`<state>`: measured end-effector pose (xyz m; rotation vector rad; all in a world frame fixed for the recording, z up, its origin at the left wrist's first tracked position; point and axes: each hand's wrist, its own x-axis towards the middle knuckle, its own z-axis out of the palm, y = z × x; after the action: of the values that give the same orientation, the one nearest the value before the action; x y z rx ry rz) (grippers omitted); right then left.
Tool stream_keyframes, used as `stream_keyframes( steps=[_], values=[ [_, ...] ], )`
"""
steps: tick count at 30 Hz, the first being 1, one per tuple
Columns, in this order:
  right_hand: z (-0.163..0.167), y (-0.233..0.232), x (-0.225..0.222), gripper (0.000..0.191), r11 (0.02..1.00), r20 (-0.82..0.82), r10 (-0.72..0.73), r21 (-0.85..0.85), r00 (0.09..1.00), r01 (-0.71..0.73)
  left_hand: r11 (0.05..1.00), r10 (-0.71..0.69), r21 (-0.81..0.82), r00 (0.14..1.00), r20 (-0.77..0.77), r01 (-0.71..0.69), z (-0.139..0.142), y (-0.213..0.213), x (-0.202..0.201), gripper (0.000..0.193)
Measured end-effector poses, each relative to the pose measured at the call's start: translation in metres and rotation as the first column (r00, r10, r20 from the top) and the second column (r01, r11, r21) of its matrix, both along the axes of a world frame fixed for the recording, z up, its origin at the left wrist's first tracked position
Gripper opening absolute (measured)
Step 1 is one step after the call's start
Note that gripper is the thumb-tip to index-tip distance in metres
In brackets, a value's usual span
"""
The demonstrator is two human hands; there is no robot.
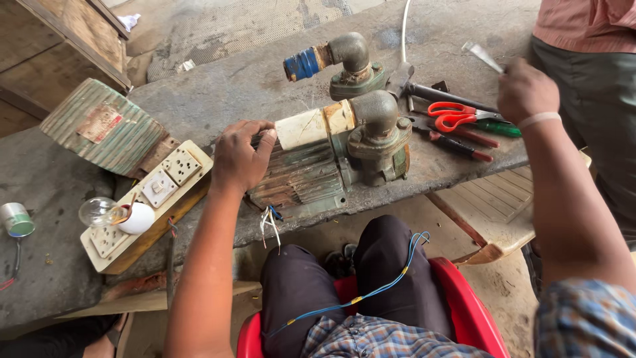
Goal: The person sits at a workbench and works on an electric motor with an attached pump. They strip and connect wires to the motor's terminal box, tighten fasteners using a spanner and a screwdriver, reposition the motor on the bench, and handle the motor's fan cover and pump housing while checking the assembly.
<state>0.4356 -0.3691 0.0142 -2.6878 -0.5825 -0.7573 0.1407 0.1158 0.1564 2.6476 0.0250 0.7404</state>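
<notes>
Our left hand (240, 158) lies palm down on the finned green body of the water pump (331, 156), fingers curled over its top edge to steady it rather than clasp it. Our right hand (527, 89) is raised off to the side, closed around a slim pale metal tool (482, 56); the tool is blurred, so we would only guess it is a small wrench or blade.

The pump sits at the near edge of the concrete slab (218, 86). Its casing is ribbed and rusty with flaking paint, and its cast outlet elbows are dull grey, one capped by a blue fitting (302, 64), the other joined to a cream pipe stub (311, 126). Loose white and blue wires (270, 222) hang unconnected from the pump's underside, and another blue wire (371, 288) trails across our lap, so the wiring looks unfinished. The pump seems otherwise assembled.

Just right of it lie red-handled scissors (454, 114), screwdrivers (464, 140) and a hammer (424, 86). To the left a wooden switchboard (156, 199) carries sockets and a clear bulb (99, 211) in a white holder. Another person (589, 79) stands at the right.
</notes>
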Motion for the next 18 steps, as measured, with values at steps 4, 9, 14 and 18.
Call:
stream_keyframes(
  steps=[4,9,14,18],
  values=[
    [-0.015,-0.01,-0.101,0.009,0.878,0.153,0.103,0.451,0.983,-0.162,0.999,0.039,-0.022,0.999,-0.035,-0.04,-0.003,-0.001,0.002,0.036],
    [-0.088,0.052,-0.298,0.023,0.597,-0.053,0.313,0.788,0.948,-0.153,0.994,0.109,-0.007,0.98,-0.164,-0.112,-0.006,0.0,0.008,0.047],
    [-0.091,0.104,-0.357,0.06,0.706,-0.304,0.463,0.695,0.832,-0.139,0.99,0.118,-0.048,0.975,-0.19,-0.129,-0.006,0.001,0.011,0.046],
    [-0.066,0.137,-0.353,0.07,0.774,-0.284,0.468,0.588,0.837,-0.233,0.99,0.119,-0.061,0.979,-0.164,-0.131,-0.005,0.0,0.011,0.046]
  ],
)
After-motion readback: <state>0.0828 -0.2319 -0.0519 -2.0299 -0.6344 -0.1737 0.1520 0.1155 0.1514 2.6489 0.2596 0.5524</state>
